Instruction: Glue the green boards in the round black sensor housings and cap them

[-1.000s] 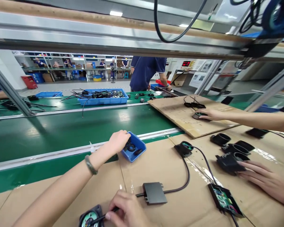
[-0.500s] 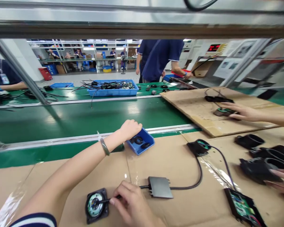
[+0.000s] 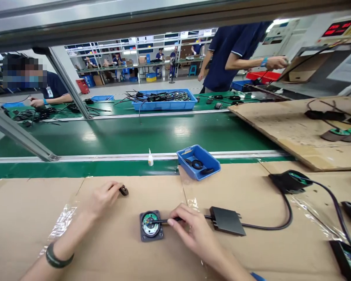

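While your right hand [image 3: 191, 228] has its grip clamped on the black cable [image 3: 164, 221], thumb and fingertips together around it, your left hand [image 3: 103, 199] pinches a small black ring [image 3: 124, 191] at its fingertips. That ring is left of the square unit [image 3: 144, 237] and farther from you, near but apart, its longer visible axis sloping down to the right; whether it touches the cardboard [image 3: 117, 249] beneath cannot be made out. Your cable runs nearly level across the view, its left end entering the middle of the square unit, which lies flat with its round circuit board [image 3: 156, 216] facing up. Past your right fingers, the cable meets the flat black box [image 3: 227, 221], whose long axis runs left to right and dips slightly toward the right. From that box's right side a second cable [image 3: 261, 227] leads right, then bends away from you to a round black housing [image 3: 289, 185], its open end showing green board inside. Beyond your hands, a blue bin [image 3: 207, 158] stands over the far edge of the cardboard, its long axis slanting down to the right, with black rings [image 3: 207, 171] inside. To its left, a small white bottle [image 3: 150, 159] stands upright, nozzle up, on the green strip [image 3: 105, 168] of worktop beside the pale rail [image 3: 90, 158].
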A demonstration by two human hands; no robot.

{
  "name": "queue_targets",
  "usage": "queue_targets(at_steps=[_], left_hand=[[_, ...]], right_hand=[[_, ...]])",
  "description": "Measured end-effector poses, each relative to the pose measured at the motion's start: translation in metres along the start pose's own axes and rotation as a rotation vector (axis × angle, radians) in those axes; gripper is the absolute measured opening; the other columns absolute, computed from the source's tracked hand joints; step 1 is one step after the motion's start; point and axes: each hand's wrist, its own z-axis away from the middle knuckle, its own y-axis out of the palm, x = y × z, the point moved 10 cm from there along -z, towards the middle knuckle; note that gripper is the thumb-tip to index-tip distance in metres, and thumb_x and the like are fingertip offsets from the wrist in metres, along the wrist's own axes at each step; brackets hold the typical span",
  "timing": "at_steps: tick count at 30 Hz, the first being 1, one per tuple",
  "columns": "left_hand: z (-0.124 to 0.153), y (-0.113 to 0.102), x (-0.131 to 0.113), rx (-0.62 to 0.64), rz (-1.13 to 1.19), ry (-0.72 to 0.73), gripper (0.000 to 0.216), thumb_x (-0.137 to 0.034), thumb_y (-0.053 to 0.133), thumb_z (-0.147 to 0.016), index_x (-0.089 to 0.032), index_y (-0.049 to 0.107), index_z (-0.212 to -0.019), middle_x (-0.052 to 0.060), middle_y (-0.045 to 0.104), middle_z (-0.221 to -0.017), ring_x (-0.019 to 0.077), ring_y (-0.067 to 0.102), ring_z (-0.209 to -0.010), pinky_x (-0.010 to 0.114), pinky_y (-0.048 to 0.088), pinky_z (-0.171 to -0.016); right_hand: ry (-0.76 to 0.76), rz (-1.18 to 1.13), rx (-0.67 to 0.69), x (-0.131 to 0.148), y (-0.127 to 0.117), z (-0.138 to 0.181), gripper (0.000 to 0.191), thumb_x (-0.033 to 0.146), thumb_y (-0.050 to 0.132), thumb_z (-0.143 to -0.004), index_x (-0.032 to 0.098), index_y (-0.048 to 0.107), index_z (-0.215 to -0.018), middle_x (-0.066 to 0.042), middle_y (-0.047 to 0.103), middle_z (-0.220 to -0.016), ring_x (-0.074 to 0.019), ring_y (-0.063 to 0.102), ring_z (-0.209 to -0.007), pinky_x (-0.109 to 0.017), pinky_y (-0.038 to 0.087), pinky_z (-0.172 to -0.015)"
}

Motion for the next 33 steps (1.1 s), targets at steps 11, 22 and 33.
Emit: queue_targets(at_steps=[11, 22, 33], left_hand=[[0.031, 0.002, -0.004, 0.2, 0.316, -0.199, 0.04, -0.032, 0.058, -0.094, -0.017, 0.056, -0.131, 0.014, 0.06, -0.127, 0.0247, 0.062, -0.114, 0.04, 0.057, -0.094], [0.002, -0.002, -0.033, 0.201, 0.602, -0.162, 0.032, -0.018, 0.051, -0.097, -0.02, 0.056, -0.129, 0.01, 0.061, -0.128, 0.0189, 0.06, -0.118, 0.033, 0.054, -0.099], [-0.013, -0.023, -0.099, 0.261, 0.65, 0.199, 0.027, -0.019, 0.049, -0.1, -0.021, 0.065, -0.123, 0.013, 0.059, -0.13, 0.0216, 0.062, -0.118, 0.034, 0.059, -0.093]], right_hand=[[0.032, 0.052, 0.048, 0.003, -0.002, -0.012, 0.021, 0.027, 0.056, -0.094, 0.017, 0.06, -0.076, -0.003, 0.061, -0.073, -0.0121, 0.057, -0.061, -0.022, 0.044, -0.055], [0.055, 0.033, 0.052, 0.0, -0.002, -0.011, 0.019, 0.025, 0.059, -0.092, 0.016, 0.06, -0.076, -0.002, 0.061, -0.072, -0.0111, 0.056, -0.061, -0.022, 0.043, -0.057], [0.063, -0.015, 0.03, -0.002, -0.003, -0.007, 0.019, 0.025, 0.059, -0.092, 0.016, 0.06, -0.076, -0.003, 0.059, -0.072, -0.0113, 0.055, -0.063, -0.022, 0.042, -0.058]])
